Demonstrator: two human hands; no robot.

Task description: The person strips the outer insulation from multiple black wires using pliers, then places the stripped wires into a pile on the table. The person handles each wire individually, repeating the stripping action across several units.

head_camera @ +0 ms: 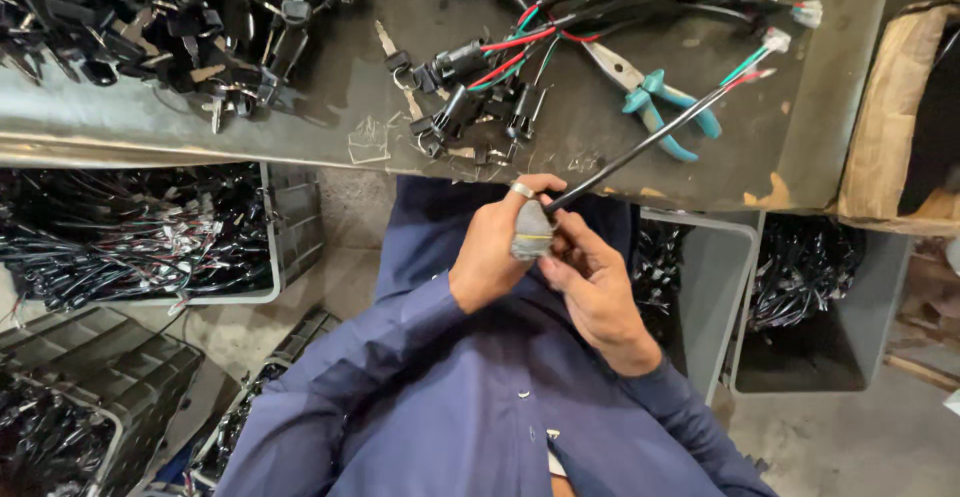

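My left hand, with a ring on one finger, grips a small grey cylinder-shaped part just below the workbench edge. My right hand pinches the near end of a thin black sleeved cable that runs up and right to its red, green and white wire ends. The two hands touch around the grey part. On the bench beyond lie teal-handled pliers and a cluster of black connectors with red and green wires.
A grey metal workbench carries a heap of black connectors and keys at the far left. Below it stand bins of black wire harnesses, grey bins at the right, and a cardboard box.
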